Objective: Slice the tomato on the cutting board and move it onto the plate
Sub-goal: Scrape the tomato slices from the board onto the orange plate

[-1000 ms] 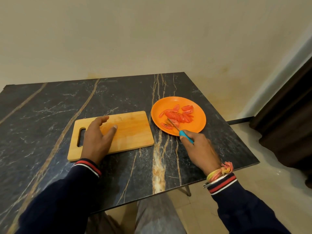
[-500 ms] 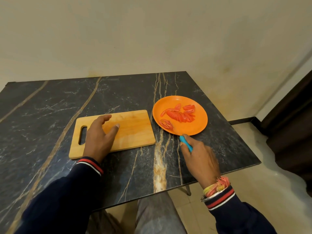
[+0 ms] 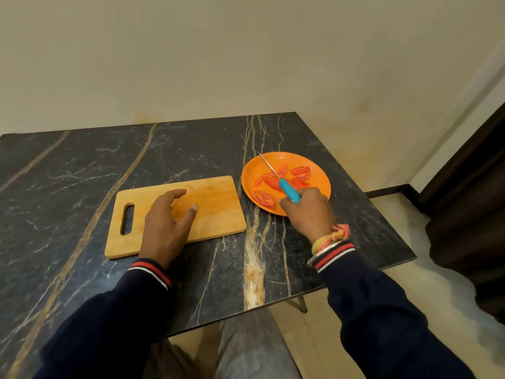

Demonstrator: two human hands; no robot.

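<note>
step: tomato slices (image 3: 300,173) all on plate (image 3: 320,184), centre-right of frame; none seen on cutting board (image 3: 216,201)
right grip (image 3: 308,212): closed round knife (image 3: 282,183) handle, blade over plate
left grip (image 3: 166,225): loose, resting on board
how: nudge slices with blade flat, light, away from rim
hidden: plate's near edge behind right grip

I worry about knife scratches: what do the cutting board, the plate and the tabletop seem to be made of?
Cutting board: wood or bamboo, matte, with pale tan grain lines. Plate: probably plastic or melamine, even orange with a soft sheen. Tabletop: dark marble look, gold and white veins, slightly glossy; real stone or printed laminate, the thin edge suggests laminate.
</note>
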